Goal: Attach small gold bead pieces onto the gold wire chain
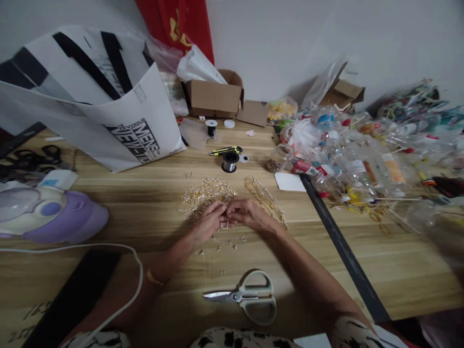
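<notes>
My left hand [213, 216] and my right hand [242, 211] meet at the fingertips, both pinched closed. A small ring-shaped piece [224, 225] of a beaded chain shows just below the fingers; the exact grip is too small to see. Under and behind my left hand lies a tangled heap of gold and silver beaded chains [203, 195]. Several more chains [266, 200] lie stretched out beyond my right wrist. Nearer to me, a loose length of silver beaded chain [226, 245] rests on the table. Closed-looking scissors [253, 296] with pale handles lie in front of me.
Behind the heap stand a spool of thin wire [229, 162], a yellow-black utility knife [222, 151] and a dark spool [210, 128]. A large white bag [145, 121] and a purple object [78, 217] occupy the left. Plastic bottles [357, 169] crowd the right, past a dark strip [340, 241].
</notes>
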`<state>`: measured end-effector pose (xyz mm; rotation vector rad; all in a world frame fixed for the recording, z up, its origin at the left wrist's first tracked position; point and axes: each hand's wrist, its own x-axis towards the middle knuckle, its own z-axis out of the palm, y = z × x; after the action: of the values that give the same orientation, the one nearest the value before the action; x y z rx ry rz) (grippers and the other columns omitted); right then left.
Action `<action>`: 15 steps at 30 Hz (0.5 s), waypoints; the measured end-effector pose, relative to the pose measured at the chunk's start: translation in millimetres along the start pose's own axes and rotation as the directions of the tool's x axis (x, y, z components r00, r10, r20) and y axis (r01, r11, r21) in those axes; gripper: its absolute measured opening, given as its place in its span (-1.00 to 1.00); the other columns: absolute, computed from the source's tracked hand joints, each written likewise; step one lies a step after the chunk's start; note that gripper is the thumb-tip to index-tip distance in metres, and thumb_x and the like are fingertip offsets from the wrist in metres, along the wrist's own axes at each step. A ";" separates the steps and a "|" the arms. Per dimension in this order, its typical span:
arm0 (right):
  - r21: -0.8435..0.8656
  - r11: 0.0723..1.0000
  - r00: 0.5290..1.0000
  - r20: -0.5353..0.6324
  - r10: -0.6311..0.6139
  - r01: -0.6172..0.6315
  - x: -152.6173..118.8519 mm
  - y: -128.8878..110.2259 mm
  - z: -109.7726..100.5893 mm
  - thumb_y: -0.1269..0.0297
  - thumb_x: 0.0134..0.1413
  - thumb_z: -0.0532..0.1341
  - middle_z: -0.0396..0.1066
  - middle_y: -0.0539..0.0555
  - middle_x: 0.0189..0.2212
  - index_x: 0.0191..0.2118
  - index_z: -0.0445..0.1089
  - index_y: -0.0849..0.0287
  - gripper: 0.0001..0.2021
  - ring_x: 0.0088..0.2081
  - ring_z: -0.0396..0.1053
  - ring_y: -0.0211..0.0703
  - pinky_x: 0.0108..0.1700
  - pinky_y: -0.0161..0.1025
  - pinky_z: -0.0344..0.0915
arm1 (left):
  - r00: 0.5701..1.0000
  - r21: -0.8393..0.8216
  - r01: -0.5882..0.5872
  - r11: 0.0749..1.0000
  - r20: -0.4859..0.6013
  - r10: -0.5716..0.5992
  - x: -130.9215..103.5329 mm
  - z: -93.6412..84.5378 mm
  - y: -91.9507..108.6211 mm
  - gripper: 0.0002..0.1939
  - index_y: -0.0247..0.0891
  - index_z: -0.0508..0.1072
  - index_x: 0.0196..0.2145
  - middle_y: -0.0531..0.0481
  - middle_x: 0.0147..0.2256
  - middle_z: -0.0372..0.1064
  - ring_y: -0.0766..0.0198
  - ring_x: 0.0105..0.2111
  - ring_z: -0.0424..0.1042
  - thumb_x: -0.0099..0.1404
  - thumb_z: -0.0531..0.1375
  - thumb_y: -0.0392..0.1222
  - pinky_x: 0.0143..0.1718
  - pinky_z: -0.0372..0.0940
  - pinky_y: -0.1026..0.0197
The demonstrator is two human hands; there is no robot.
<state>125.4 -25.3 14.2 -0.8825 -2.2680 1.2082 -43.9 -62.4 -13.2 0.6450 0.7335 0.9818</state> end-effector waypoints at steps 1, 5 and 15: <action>0.004 1.000 1.000 0.002 0.005 -0.005 0.1 -0.7 -0.1 0.30 0.16 0.20 0.38 0.04 -0.36 -0.34 0.44 0.23 -0.87 -0.36 0.34 -0.27 -0.30 -0.34 0.25 | 1.000 0.001 0.004 1.000 -0.005 -0.004 -0.1 0.5 0.2 -0.66 -0.26 0.22 -0.40 0.06 -0.46 0.36 0.24 -0.45 0.48 0.08 0.32 -0.08 -0.40 0.39 0.19; 0.006 1.000 1.000 0.006 0.010 -0.010 -0.1 -1.5 -0.2 0.31 0.16 0.19 0.38 0.04 -0.37 -0.34 0.43 0.23 -0.88 -0.36 0.34 -0.27 -0.31 -0.35 0.24 | 1.000 0.006 0.004 1.000 -0.017 -0.004 0.1 0.9 0.0 -0.67 -0.26 0.23 -0.41 0.06 -0.46 0.36 0.26 -0.46 0.47 0.09 0.32 -0.09 -0.41 0.38 0.20; 0.017 1.000 0.990 0.144 0.010 -0.013 -5.3 9.5 -17.9 0.31 0.13 0.20 0.39 0.04 -0.39 -0.34 0.44 0.24 -0.87 -0.36 0.31 -0.25 -0.30 -0.32 0.22 | 0.999 0.291 -0.054 0.955 0.006 0.054 -3.6 2.3 2.4 -0.72 -0.27 0.32 -0.42 0.06 -0.44 0.35 0.25 -0.39 0.46 0.14 0.27 -0.03 -0.31 0.34 0.22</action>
<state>143.4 -14.7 15.4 -0.8270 -2.3629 1.3347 -44.5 -65.0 -9.1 0.9252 0.8753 0.9315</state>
